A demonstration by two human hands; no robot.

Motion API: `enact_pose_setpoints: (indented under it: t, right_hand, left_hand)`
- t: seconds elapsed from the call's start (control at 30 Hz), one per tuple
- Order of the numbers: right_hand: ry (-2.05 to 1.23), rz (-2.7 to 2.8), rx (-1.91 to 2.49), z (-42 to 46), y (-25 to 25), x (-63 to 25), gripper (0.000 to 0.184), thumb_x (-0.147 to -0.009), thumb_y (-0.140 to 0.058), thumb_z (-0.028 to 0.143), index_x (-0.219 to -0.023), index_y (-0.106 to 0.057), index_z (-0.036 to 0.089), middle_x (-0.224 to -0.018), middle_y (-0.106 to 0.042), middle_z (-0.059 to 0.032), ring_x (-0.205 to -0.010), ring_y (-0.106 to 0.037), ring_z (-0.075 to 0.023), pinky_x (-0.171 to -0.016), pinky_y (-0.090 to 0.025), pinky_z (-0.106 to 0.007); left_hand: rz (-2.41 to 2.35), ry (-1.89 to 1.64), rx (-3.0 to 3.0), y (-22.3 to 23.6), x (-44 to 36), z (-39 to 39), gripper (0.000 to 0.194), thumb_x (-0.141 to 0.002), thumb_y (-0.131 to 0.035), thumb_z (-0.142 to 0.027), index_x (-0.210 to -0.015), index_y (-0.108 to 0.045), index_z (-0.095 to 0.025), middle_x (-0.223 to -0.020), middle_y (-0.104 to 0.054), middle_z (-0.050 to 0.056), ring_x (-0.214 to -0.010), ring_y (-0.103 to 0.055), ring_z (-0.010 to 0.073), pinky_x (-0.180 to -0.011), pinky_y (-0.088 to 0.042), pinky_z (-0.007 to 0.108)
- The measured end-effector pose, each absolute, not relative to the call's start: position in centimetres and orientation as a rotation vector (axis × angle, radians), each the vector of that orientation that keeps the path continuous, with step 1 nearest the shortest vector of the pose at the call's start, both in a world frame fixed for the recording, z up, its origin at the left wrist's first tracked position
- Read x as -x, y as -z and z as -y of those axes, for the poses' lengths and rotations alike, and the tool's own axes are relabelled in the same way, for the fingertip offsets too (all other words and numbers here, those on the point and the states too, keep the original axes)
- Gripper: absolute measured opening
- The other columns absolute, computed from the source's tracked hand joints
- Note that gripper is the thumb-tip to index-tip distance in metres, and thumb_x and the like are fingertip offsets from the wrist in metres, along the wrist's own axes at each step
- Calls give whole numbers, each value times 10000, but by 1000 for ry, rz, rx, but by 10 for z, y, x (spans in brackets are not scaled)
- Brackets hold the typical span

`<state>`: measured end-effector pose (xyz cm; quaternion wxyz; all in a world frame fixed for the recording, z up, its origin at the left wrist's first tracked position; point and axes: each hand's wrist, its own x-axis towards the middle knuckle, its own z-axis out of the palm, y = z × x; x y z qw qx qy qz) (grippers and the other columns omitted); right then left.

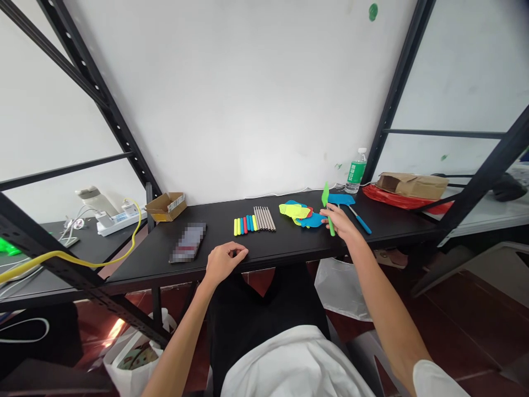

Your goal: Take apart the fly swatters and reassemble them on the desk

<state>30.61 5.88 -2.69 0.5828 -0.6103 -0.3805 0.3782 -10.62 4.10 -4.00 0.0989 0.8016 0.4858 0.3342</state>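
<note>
My right hand [341,221] is closed around a green fly swatter [325,196], held upright over the right part of the black table [215,220]. Just behind it lies a blue fly swatter [359,219] with a metal rod. Left of that hand is a loose pile of swatter heads [295,212] in yellow, blue and some red. My left hand [224,261] rests at the table's front edge, fingers curled in and nothing visible in them. Beyond it stand a row of coloured handles [245,225], yellow, blue and red, and several metal rods [264,219] side by side.
A phone [188,242] and a small open cardboard box [166,207] are on the left. At the back right stands a water bottle [356,172], near a brown package on a red bag [409,201]. Black rack posts [397,82] frame both sides. A yellow cable [82,258] crosses the left.
</note>
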Motion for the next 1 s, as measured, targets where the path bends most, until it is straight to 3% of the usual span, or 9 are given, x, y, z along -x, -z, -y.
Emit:
enact_pose_setpoints:
  t: [0.23,0.43,0.6,1.0]
  right_hand:
    - [-735,978,1574,-61,36,-326,772,-739,-711,455,-1438,-472,230,-1408,-505,-202,-786,-695,-228,-448,-501,-257]
    - [-599,1083,1599,-65,41,-330,695,-768,-667,479,-1396,-533,213,-1448,-487,-184,-1066,-649,-296,-707,-572,-329]
    - [-464,1213,1709,-64,40,-329,645,-792,-633,488,-1375,-565,221,-1446,-511,-145,-1288,-507,-353,-968,-471,-446]
    - [-90,1409,1801,-60,40,-317,438,-833,-577,338,-1219,-660,149,-1320,-607,-152,-1260,-528,-307,-1062,-393,-420]
  left_hand:
    - [-1439,-995,-2380,40,106,-40,283,-861,-576,-482,-817,-758,-271,-676,-659,0,-572,-520,150,-556,-336,260]
    - [-1438,-1001,-2369,39,105,-39,239,-853,-600,-455,-797,-755,-282,-676,-655,-13,-572,-517,143,-555,-332,258]
    - [-1447,-987,-2356,39,105,-40,230,-851,-602,-451,-801,-754,-286,-676,-655,-14,-582,-527,148,-564,-334,260]
    - [-1491,-963,-2389,39,105,-39,241,-868,-585,-451,-826,-747,-277,-729,-679,-8,-624,-555,154,-588,-368,267]
